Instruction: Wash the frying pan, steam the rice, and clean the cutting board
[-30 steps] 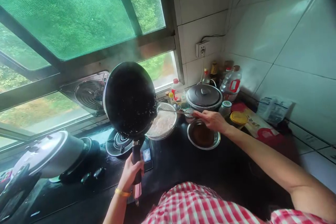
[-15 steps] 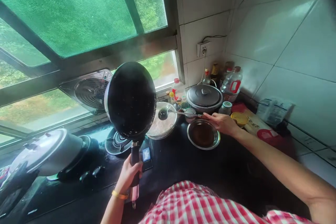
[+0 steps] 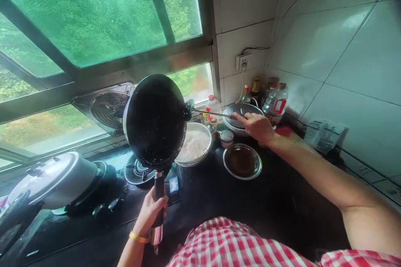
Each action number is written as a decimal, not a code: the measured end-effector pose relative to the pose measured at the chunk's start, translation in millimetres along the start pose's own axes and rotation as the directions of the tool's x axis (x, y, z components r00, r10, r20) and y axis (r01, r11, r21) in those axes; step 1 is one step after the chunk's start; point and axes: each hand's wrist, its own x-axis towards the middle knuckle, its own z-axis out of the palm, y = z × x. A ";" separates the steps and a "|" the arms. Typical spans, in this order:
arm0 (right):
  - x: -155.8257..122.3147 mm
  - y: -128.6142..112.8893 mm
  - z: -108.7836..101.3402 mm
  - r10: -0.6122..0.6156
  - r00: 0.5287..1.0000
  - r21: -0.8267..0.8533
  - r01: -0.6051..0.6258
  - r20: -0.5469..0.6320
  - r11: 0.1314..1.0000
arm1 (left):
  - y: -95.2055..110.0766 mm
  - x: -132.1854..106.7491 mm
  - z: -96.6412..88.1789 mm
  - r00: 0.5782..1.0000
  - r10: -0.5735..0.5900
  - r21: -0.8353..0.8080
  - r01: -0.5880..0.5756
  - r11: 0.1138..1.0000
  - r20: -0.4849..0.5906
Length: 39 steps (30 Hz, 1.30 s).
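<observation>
My left hand (image 3: 154, 209) is closed round the handle of a black wok (image 3: 155, 121), which is tipped up with its dark inside facing me. A few small pale specks cling to that inside. My right hand (image 3: 257, 126) grips the handle of a ladle (image 3: 213, 112). The ladle's dark bowl is at the wok's right rim; whether they touch I cannot tell. Below it sits a strainer basket (image 3: 200, 158) with whitish contents, partly hidden by the wok. A steel bowl (image 3: 260, 162) of brown liquid stands to the right, beneath my right forearm.
A gas burner (image 3: 139, 173) lies behind and left of the wok. At far left stands a pressure cooker (image 3: 59, 179). A lidded pot (image 3: 230, 122), a small jar (image 3: 226, 137) and several bottles fill the back corner. A fan (image 3: 108, 106) sits at the window.
My right hand has raised the ladle from above the strainer basket to the wok's right rim, moving up and slightly left. The wok stays tipped up in my left hand.
</observation>
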 end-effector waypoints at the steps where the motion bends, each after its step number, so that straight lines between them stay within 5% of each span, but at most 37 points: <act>1: 1.8 0.5 0.1 -0.003 1.000 0.003 0.003 -0.004 1.000 | -0.2 -0.4 0.2 1.000 -0.003 -0.005 0.003 1.000 0.005; 27: 16.3 5.1 -10.2 -0.065 0.998 -0.057 0.065 -0.005 0.996 | -0.3 -0.3 0.5 1.000 0.008 -0.047 -0.008 0.999 0.016; 34: -2.8 -8.6 -4.3 -0.072 0.975 0.168 0.036 0.211 0.985 | 1.7 6.2 0.0 0.999 0.032 -0.067 -0.031 0.997 0.013; 39: -19.5 -12.7 2.1 -0.137 0.966 0.398 0.040 0.219 0.917 | 0.9 10.9 1.7 0.998 0.070 -0.041 -0.070 0.997 0.000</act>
